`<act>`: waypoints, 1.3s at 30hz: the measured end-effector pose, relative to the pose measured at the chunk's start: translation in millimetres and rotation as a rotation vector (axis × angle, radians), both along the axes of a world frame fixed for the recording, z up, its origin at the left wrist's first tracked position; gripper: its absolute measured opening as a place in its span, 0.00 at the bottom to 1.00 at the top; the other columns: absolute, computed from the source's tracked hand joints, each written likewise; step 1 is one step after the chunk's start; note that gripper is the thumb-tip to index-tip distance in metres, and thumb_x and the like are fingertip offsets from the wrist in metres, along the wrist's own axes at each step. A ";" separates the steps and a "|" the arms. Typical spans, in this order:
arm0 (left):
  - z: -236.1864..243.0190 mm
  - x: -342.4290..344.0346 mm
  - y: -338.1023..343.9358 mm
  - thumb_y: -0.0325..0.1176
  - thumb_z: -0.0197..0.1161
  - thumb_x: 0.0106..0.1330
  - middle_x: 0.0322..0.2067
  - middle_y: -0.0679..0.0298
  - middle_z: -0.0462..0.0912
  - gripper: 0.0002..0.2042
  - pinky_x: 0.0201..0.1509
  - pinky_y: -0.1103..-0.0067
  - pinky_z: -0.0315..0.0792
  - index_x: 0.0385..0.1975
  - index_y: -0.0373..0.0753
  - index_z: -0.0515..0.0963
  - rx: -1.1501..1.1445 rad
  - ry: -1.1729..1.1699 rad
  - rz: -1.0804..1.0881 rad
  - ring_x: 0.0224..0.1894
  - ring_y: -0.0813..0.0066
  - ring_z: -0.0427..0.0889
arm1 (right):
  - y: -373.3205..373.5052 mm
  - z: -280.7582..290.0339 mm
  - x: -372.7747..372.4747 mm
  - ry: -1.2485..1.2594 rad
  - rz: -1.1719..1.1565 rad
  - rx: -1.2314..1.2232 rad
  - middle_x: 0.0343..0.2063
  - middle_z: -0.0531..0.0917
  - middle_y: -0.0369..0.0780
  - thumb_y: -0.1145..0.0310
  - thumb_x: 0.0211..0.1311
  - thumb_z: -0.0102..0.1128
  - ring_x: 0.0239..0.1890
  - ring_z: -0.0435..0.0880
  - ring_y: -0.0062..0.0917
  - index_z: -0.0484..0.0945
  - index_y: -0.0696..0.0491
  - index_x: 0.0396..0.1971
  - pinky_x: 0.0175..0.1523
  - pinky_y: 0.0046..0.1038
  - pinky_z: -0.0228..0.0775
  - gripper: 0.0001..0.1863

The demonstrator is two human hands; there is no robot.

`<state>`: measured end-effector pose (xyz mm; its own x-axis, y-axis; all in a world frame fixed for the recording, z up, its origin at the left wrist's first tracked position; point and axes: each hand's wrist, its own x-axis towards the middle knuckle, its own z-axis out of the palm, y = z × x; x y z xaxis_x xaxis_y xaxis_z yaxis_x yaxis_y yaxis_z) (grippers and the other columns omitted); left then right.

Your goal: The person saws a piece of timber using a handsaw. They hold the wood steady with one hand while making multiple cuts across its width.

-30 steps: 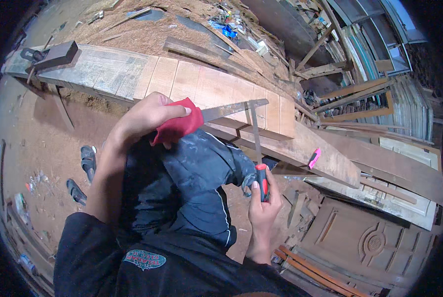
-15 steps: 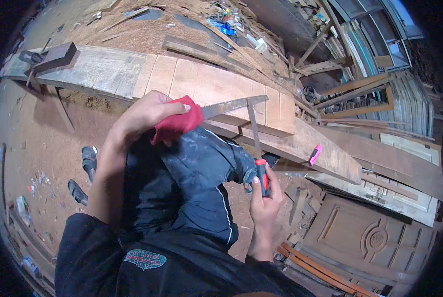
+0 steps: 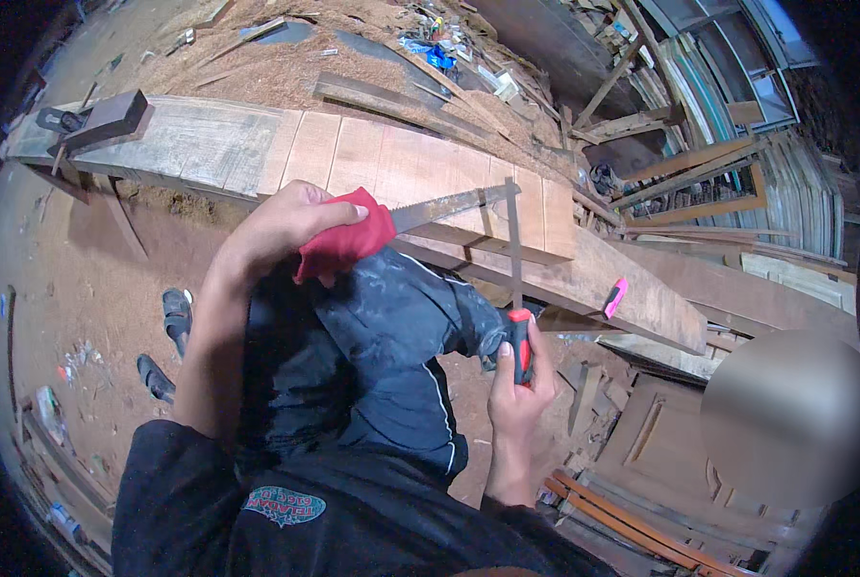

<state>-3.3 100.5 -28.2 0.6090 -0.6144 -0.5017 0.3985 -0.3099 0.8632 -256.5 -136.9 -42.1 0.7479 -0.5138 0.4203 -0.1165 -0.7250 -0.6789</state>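
Observation:
My left hand (image 3: 300, 226) is closed round a red cloth (image 3: 348, 240) wrapped over the near end of a saw blade (image 3: 454, 205). The toothed blade points right, above a light wooden plank (image 3: 411, 159), with my raised knee just below it. My right hand (image 3: 521, 394) grips a file (image 3: 516, 250) by its red and black handle. The file stands upright across the blade's far tip and seems to touch the teeth there. The part of the saw under the cloth is hidden.
A pink and black cutter (image 3: 615, 298) lies on the lower plank at the right. A dark wooden hand plane (image 3: 112, 120) sits on the bench's left end. Sandals (image 3: 175, 317) lie on the ground. A carved door panel (image 3: 641, 433) is at the lower right, partly covered by a blur.
My right hand has moved slightly right, carrying the file from a little short of the saw's tip to the tip itself. My left hand and the cloth have hardly moved.

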 end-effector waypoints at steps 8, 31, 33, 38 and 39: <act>-17.4 0.1 2.0 0.49 0.66 0.68 0.17 0.57 0.84 0.22 0.14 0.81 0.70 0.26 0.31 0.84 -0.050 0.016 0.052 0.15 0.72 0.84 | -6.9 -4.0 -0.6 0.119 -0.004 0.038 0.49 0.87 0.54 0.77 0.63 0.66 0.49 0.90 0.34 0.80 0.64 0.59 0.53 0.32 0.79 0.23; 9.6 -4.1 -9.0 0.43 0.62 0.73 0.23 0.52 0.86 0.19 0.20 0.79 0.76 0.36 0.27 0.82 0.041 -0.002 0.057 0.16 0.70 0.83 | -15.0 15.9 2.8 0.041 0.008 0.079 0.47 0.86 0.55 0.71 0.63 0.67 0.49 0.88 0.48 0.81 0.60 0.55 0.52 0.38 0.80 0.21; 14.0 -4.1 -11.2 0.43 0.62 0.73 0.23 0.52 0.86 0.19 0.20 0.79 0.76 0.35 0.28 0.82 0.068 -0.008 0.035 0.16 0.70 0.83 | -20.2 22.2 4.3 0.000 -0.013 0.096 0.48 0.86 0.55 0.71 0.63 0.67 0.49 0.88 0.48 0.81 0.60 0.56 0.52 0.37 0.80 0.21; 11.0 -2.8 -4.9 0.44 0.59 0.75 0.23 0.51 0.86 0.20 0.19 0.79 0.76 0.36 0.28 0.81 0.072 -0.001 0.059 0.17 0.70 0.83 | -38.2 22.7 3.3 0.251 0.051 0.095 0.45 0.87 0.52 0.66 0.66 0.65 0.44 0.87 0.50 0.81 0.50 0.60 0.48 0.44 0.79 0.22; 16.4 -3.3 -7.1 0.45 0.59 0.75 0.24 0.51 0.86 0.20 0.18 0.79 0.75 0.37 0.28 0.81 0.097 -0.007 0.038 0.17 0.70 0.83 | -38.4 24.9 3.3 0.315 0.005 0.056 0.39 0.87 0.51 0.62 0.66 0.64 0.41 0.86 0.51 0.81 0.45 0.61 0.46 0.47 0.78 0.23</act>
<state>-6.5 93.4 -11.7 0.6345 -0.5392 -0.5538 0.4061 -0.3771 0.8324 -253.2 -175.2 -17.2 0.8392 -0.5259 0.1388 -0.3243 -0.6887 -0.6485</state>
